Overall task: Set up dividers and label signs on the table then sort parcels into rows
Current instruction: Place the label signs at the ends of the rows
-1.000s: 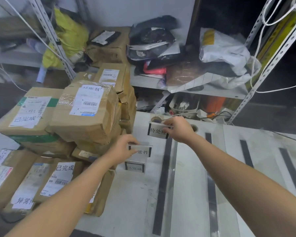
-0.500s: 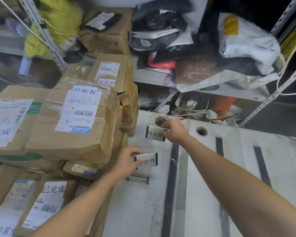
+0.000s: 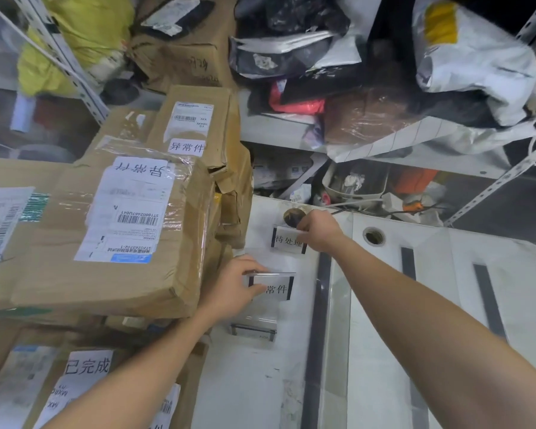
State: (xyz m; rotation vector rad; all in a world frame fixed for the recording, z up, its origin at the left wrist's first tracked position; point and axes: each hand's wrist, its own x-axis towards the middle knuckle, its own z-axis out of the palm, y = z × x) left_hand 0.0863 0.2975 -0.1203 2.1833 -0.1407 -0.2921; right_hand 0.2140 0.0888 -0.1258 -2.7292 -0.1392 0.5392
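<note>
Here, sign placement in hand.
Left hand pinches 异常件 sign; right hand apparently pinches 待处理 sign; next, seat both upright.

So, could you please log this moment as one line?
left hand: holds middle sign | right hand: holds far sign | near sign: on table
</note>
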